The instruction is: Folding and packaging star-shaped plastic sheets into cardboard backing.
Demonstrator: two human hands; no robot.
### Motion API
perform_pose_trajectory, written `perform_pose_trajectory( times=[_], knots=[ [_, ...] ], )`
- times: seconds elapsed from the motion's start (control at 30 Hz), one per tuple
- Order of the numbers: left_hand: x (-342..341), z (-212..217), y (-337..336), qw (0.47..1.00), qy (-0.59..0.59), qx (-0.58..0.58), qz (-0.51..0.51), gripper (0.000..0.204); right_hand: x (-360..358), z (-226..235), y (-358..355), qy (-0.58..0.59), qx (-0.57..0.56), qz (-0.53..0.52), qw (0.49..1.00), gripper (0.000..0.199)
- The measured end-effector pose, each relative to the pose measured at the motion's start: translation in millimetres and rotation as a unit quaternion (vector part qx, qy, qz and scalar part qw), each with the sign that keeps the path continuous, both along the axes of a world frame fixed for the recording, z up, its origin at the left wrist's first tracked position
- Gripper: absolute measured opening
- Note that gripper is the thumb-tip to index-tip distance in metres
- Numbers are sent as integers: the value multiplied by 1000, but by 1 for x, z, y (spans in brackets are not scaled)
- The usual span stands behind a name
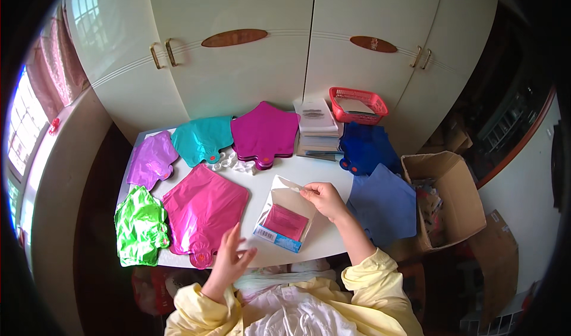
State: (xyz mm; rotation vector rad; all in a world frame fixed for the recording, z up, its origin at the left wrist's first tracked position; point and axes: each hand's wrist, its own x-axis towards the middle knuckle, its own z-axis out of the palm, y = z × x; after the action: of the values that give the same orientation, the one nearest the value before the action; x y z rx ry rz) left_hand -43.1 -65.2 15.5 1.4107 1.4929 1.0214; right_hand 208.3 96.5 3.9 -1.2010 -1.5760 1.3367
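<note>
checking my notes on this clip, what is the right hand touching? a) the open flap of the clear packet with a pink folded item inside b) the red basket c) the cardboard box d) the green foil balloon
a: the right hand pinches the open flap of the clear packet holding a pink folded item, while the left hand hovers by the pink foil balloon.
</note>
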Motion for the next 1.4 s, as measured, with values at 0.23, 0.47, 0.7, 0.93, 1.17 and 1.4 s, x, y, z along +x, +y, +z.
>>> perform_pose_trajectory(
  times=[0.23,0.47,0.7,0.93,1.17,1.4],
  knots=[
    [8,46,128,908,278,291,-120,32,-18,22,5,-87,37,46,994,17],
    [15,35,172,963,157,64,-208,18,-16,28,6,-125,31,42,991,18],
    [12,16,173,971,131,97,-176,16,-19,37,5,-176,19,8,984,20],
    [14,10,176,980,159,68,-96,19,-23,24,17,-180,123,-35,975,21],
    [25,14,120,895,352,235,-139,17,-20,-6,26,-278,370,-106,880,41],
    [24,6,30,855,416,268,-152,23,-5,-1,-67,-277,356,65,890,33]
  ],
)
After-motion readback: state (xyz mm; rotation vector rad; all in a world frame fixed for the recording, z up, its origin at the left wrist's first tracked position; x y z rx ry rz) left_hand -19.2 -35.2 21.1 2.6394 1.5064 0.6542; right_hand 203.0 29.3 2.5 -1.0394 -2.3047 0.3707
